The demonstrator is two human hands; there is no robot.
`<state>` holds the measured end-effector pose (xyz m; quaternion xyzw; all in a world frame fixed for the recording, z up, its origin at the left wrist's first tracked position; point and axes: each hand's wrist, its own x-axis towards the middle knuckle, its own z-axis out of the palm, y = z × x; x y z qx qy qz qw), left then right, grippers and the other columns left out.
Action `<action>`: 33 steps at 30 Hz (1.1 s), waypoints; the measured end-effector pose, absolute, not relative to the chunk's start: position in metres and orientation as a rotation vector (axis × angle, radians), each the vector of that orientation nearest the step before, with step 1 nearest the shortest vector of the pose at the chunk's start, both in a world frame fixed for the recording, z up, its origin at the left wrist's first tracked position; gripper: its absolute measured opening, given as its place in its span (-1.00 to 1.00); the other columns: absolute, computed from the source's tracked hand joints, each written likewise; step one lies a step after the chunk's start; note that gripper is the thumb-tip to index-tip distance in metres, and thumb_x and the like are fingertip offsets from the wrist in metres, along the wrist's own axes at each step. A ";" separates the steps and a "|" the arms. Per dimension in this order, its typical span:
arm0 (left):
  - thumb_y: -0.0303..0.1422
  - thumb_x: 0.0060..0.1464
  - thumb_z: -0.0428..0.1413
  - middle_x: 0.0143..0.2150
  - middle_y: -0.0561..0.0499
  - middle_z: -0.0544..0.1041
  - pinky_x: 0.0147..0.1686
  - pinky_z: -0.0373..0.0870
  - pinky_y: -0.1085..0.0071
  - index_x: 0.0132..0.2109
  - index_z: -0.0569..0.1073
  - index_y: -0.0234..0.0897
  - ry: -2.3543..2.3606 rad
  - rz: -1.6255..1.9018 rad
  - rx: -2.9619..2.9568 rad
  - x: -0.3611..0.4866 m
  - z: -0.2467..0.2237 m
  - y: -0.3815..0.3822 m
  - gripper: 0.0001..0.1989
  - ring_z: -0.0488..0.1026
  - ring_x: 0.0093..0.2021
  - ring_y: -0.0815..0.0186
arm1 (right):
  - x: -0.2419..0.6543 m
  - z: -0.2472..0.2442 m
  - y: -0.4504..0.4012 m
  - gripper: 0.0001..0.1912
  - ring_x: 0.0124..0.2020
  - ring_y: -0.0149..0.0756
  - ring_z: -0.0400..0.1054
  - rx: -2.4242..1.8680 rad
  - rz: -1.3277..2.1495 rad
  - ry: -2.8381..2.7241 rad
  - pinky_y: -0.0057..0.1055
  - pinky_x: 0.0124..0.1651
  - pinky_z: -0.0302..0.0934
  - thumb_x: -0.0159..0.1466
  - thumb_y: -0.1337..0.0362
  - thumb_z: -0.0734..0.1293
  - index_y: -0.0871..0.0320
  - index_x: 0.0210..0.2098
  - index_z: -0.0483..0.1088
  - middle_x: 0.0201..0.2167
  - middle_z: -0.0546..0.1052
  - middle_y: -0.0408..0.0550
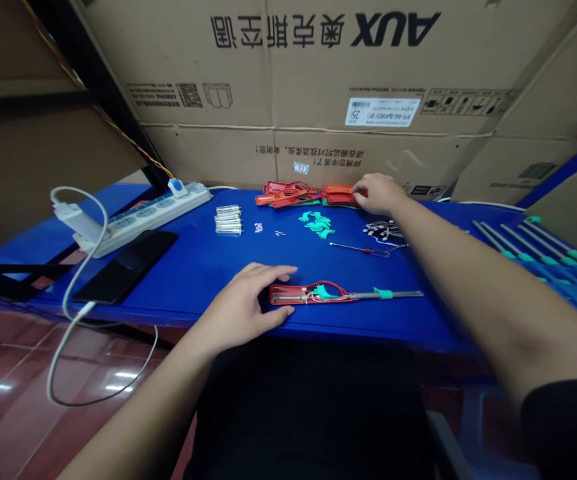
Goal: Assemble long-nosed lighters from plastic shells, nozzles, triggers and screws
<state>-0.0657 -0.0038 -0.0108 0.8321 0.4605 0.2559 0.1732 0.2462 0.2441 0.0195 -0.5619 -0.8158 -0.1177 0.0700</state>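
On the front of the table lies an open long-necked lighter [308, 293]. Its red half shell holds a clear tank, a white wire and a teal trigger; a metal tube with a teal piece on it runs out to the right. My left hand [248, 303] is open around the shell's left end, thumb and fingers apart. At the back, my right hand [376, 193] reaches to a pile of lighter shells, its fingers closed at the end of an orange-red lighter shell [339, 193]. More red shell halves [288, 194] lie left of it.
Teal triggers [317, 224], clear tanks [228, 220], a screwdriver [363, 250] and wired parts [383, 231] lie mid-table. At left are a power strip [143, 217] and a black phone [126, 267]. Metal tubes [518, 243] lie at right, and a cardboard box [288, 80] stands behind.
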 end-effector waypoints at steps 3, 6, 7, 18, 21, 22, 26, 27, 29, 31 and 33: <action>-0.30 0.15 0.20 0.16 -0.02 0.53 0.11 0.42 0.14 0.21 0.42 -0.10 1.330 0.751 2.351 -0.065 -0.012 -0.003 -0.53 0.44 0.12 0.15 | 0.247 0.019 0.236 -0.64 -0.07 -0.14 0.41 -1.596 -0.314 -2.541 -0.31 -0.05 0.21 0.31 0.20 0.22 0.12 -0.04 0.57 -0.06 0.58 0.03; -0.32 0.16 0.17 0.13 -0.05 0.54 0.07 0.44 0.13 0.19 0.44 -0.11 1.340 0.774 2.360 -0.065 -0.012 -0.003 -0.56 0.46 0.09 0.14 | 0.248 0.019 0.234 -0.68 -0.11 -0.14 0.42 -1.581 -0.317 -2.581 -0.32 -0.11 0.21 0.28 0.18 0.25 0.11 -0.12 0.59 -0.12 0.59 0.02; -0.32 0.16 0.17 0.12 -0.05 0.55 0.06 0.45 0.12 0.19 0.44 -0.11 1.337 0.777 2.365 -0.065 -0.012 -0.003 -0.56 0.46 0.08 0.14 | 0.248 0.018 0.234 -0.69 -0.11 -0.12 0.41 -1.592 -0.329 -2.579 -0.31 -0.12 0.21 0.27 0.17 0.27 0.11 -0.13 0.59 -0.12 0.59 0.03; -0.33 0.18 0.16 0.12 -0.07 0.54 0.08 0.44 0.11 0.20 0.43 -0.13 1.321 0.771 2.361 -0.065 -0.011 -0.003 -0.57 0.45 0.09 0.13 | 0.245 0.019 0.238 -0.70 0.00 -0.04 0.36 -1.664 -0.368 -2.533 -0.19 -0.02 0.17 0.29 0.17 0.27 0.06 -0.11 0.59 -0.06 0.58 0.05; -0.32 0.19 0.15 0.12 -0.06 0.54 0.09 0.42 0.11 0.19 0.43 -0.13 1.318 0.762 2.353 -0.065 -0.011 -0.003 -0.58 0.45 0.10 0.13 | 0.246 0.020 0.235 -0.71 0.02 0.01 0.32 -1.650 -0.351 -2.488 -0.15 0.02 0.17 0.31 0.18 0.25 0.09 -0.13 0.57 -0.08 0.58 0.08; -0.32 0.19 0.16 0.13 -0.06 0.53 0.11 0.41 0.10 0.21 0.41 -0.13 1.319 0.759 2.351 -0.065 -0.011 -0.003 -0.56 0.44 0.11 0.12 | 0.245 0.021 0.233 -0.71 0.03 0.02 0.31 -1.646 -0.337 -2.464 -0.15 0.03 0.17 0.32 0.18 0.24 0.10 -0.12 0.56 -0.08 0.58 0.10; -0.23 0.17 0.19 0.29 -0.09 0.36 0.24 0.31 0.06 0.34 0.23 -0.10 1.345 0.801 2.329 -0.067 -0.013 -0.003 -0.37 0.31 0.27 0.08 | 0.240 0.032 0.221 -0.65 -0.05 0.03 0.35 -1.625 -0.240 -2.329 -0.15 -0.04 0.22 0.37 0.19 0.17 0.20 -0.01 0.47 -0.07 0.56 0.20; -0.20 0.18 0.19 0.32 -0.10 0.32 0.25 0.30 0.06 0.36 0.20 -0.10 1.363 0.846 2.311 -0.067 -0.013 -0.004 -0.34 0.28 0.29 0.08 | 0.238 0.036 0.215 -0.63 -0.07 0.02 0.37 -1.607 -0.212 -2.300 -0.17 -0.05 0.23 0.39 0.20 0.14 0.22 0.04 0.43 -0.06 0.55 0.21; -0.18 0.19 0.18 0.33 -0.12 0.28 0.25 0.30 0.07 0.35 0.20 -0.11 1.426 0.989 2.281 -0.066 -0.012 -0.004 -0.36 0.27 0.30 0.07 | 0.231 0.043 0.198 -0.64 -0.08 -0.07 0.40 -1.541 -0.137 -2.282 -0.24 -0.07 0.25 0.42 0.23 0.09 0.19 0.08 0.37 -0.05 0.55 0.14; -0.21 0.20 0.17 0.31 -0.12 0.30 0.25 0.30 0.06 0.33 0.24 -0.14 1.499 1.131 2.308 -0.061 -0.009 -0.005 -0.40 0.27 0.29 0.07 | 0.222 0.048 0.174 -0.66 -0.23 -0.20 0.42 -1.453 0.031 -2.320 -0.33 -0.18 0.27 0.43 0.22 0.09 0.14 0.02 0.40 -0.17 0.58 0.02; -0.23 0.19 0.19 0.29 -0.13 0.33 0.27 0.26 0.05 0.32 0.26 -0.17 1.535 1.209 2.414 -0.054 -0.003 -0.005 -0.41 0.27 0.28 0.07 | 0.213 0.050 0.144 -0.69 -0.34 -0.27 0.39 -1.216 0.517 -2.354 -0.36 -0.27 0.24 0.38 0.12 0.20 0.16 -0.09 0.46 -0.28 0.57 -0.03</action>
